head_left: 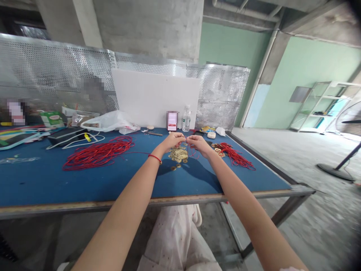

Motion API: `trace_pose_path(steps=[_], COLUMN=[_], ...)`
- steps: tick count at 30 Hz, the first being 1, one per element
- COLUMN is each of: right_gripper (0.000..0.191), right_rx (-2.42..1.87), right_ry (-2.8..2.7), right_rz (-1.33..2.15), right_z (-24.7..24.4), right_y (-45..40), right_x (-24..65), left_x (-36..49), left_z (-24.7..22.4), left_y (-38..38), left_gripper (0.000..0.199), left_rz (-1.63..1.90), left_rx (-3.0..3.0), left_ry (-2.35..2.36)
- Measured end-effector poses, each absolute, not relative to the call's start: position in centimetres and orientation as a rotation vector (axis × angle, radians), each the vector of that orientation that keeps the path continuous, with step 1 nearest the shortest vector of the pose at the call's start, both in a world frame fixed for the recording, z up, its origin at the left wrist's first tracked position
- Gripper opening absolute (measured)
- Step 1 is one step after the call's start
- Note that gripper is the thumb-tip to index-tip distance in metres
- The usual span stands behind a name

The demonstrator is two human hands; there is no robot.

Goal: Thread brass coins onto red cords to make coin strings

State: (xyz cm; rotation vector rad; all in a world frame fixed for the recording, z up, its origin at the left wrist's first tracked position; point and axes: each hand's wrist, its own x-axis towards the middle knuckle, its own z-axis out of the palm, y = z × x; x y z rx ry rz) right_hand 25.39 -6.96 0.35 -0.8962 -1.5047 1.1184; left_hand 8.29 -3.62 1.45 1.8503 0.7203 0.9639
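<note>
**As my left hand (pixel 171 141) and right hand (pixel 199 144) pinch a thin red cord (pixel 188 151) above brass coins (pixel 177 155)**

Both hands are closed to a fingertip pinch, close together, with the cord running down from them toward the coins; those coins lie in a loose heap on a blue worktable (pixel 36 184); left of the coins sprawls a big tangle of red cord (pixel 98 153); right of them lies a smaller red bunch (pixel 234 155); behind them stand a water bottle (pixel 186 118) and a propped-up phone (pixel 172 120); a red string bracelet (pixel 155 159) circles my left wrist, just left of the coins.
</note>
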Motion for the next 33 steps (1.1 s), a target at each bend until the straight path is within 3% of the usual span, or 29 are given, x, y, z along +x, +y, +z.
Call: trace_pose_path(steps=[11,23,29,33], right_gripper=[0.02,0.023,0.019,0.027], right_rx=[-0.859,-0.952,-0.954,-0.824], right_ry=[-1.766,-1.634,-1.452,-1.539], right_rz=[0.684,0.802,0.442,0.734], right_z=[0.5,-1.6,-0.3,0.2], right_y=[-6.3,-4.8,-6.3,-7.2], right_x=[25.4,24.7,24.6,24.3], left_x=[7.7,8.0,8.2,8.4], left_z=[1.9,2.2,2.0,1.8], left_y=[-4.0,-4.1,-3.8,-3.6], left_gripper=[0.024,0.023,0.022,0.019], left_rz=[0.852,0.997,1.151,1.211], left_rx=[1.661,1.434,1.363,1.28], left_ry=[0.612,0.613,0.696,0.757])
